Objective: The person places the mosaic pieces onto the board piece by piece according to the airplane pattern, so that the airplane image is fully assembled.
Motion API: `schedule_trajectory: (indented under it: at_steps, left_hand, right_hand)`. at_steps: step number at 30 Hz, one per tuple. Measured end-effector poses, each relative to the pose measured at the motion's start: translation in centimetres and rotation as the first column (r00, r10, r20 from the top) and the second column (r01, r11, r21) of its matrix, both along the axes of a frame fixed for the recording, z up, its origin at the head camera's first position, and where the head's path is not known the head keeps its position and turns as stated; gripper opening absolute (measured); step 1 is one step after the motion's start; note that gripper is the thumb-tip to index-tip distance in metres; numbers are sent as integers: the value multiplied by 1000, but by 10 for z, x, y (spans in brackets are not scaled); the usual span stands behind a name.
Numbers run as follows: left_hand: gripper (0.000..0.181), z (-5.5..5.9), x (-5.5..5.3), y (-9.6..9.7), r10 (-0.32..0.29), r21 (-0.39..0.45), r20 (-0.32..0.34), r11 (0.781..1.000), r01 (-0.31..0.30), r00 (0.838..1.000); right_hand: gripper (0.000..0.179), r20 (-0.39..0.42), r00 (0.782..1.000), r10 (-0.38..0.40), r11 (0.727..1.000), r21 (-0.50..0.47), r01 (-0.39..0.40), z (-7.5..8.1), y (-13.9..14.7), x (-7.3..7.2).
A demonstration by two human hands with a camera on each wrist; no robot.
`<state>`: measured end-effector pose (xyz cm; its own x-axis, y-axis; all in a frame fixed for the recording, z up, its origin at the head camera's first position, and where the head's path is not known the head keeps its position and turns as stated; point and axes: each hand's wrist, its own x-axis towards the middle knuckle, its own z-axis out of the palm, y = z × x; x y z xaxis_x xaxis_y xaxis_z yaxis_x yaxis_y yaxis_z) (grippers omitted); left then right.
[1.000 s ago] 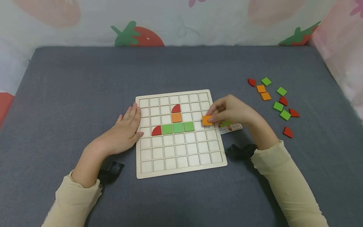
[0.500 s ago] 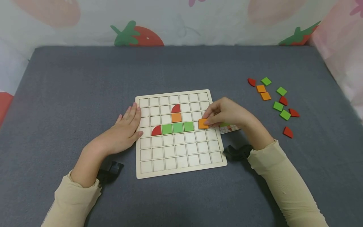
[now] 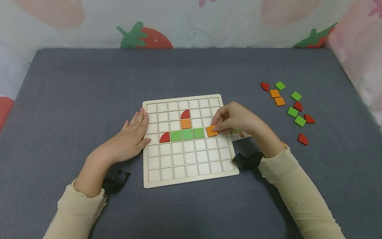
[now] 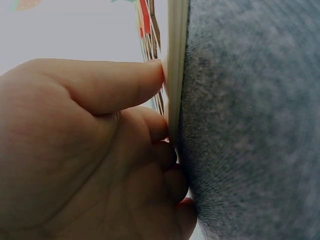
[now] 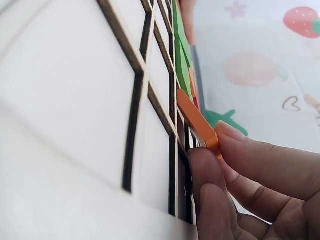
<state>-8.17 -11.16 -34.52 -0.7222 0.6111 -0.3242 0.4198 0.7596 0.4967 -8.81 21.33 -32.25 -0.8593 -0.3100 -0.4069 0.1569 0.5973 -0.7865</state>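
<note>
Your right hand (image 3: 237, 117) pinches an orange tile (image 3: 211, 131), now nearer the green tile (image 3: 198, 133) left of the grip, apparently almost seated; your left hand (image 3: 129, 137) lies straight-fingered.

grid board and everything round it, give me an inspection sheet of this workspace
Surface: dark grey cloth over the table.
Job's things: grid board bearing two red quarter-circles, a placed orange square and three green squares; held orange square, tilted, right of the green row.
Clutter: loose pieces in red, green and orange, scattered right of the board; printed card, partly hidden by the right hand.
Grips: left hand touches the board's left edge, fingers extended; right hand pinches the held orange square.
Cables: nothing seen.
Surroundings: strawberry-print cloth behind the table.
</note>
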Motion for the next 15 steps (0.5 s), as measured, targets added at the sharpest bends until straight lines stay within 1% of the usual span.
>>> schedule_trajectory:
  at_steps: [9, 15]
  left_hand:
    - [73, 0, 0, 0, 0, -4, -2, 1000, 0, 1000]
    - [73, 1, 0, 1, 3, -6, -2, 1000, -3, 1000]
  right_hand:
    - [13, -2, 1000, 0, 999, 40, 0, 1, -4, 0]
    - [13, -18, 1000, 14, 999, 45, -13, 0, -4, 1]
